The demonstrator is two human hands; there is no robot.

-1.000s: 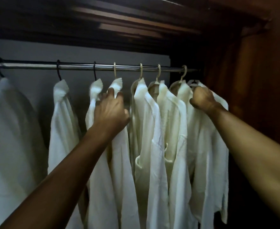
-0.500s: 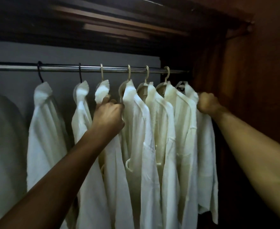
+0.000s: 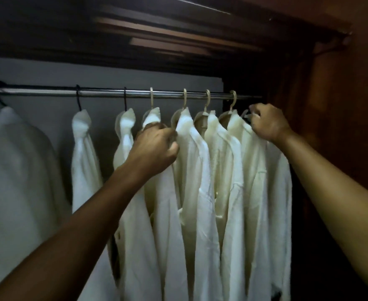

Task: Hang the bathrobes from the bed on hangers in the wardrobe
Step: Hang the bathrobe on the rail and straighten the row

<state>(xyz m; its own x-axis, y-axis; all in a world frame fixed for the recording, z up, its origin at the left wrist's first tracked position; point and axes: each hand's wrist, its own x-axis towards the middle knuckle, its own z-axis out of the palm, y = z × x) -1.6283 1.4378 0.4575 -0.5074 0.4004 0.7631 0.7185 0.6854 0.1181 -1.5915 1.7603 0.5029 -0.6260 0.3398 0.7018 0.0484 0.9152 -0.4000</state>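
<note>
You are at the wardrobe with both arms raised to the rail (image 3: 118,93), which runs from 9 o'clock to 3 o'clock across your view. Your left hand (image 3: 154,148) is curled shut on the shoulder of a hung bathrobe (image 3: 135,235) near centre. Your right hand (image 3: 267,122), at 2 o'clock, is closed around the top of the last bathrobe (image 3: 276,192) and what looks like its hanger; whether the hook sits on the rail is hidden. This reads as seating and spacing the newest robe. Next, you likely need to hook that hanger on and spread the crowded robes (image 3: 211,170) toward 9 o'clock.
</note>
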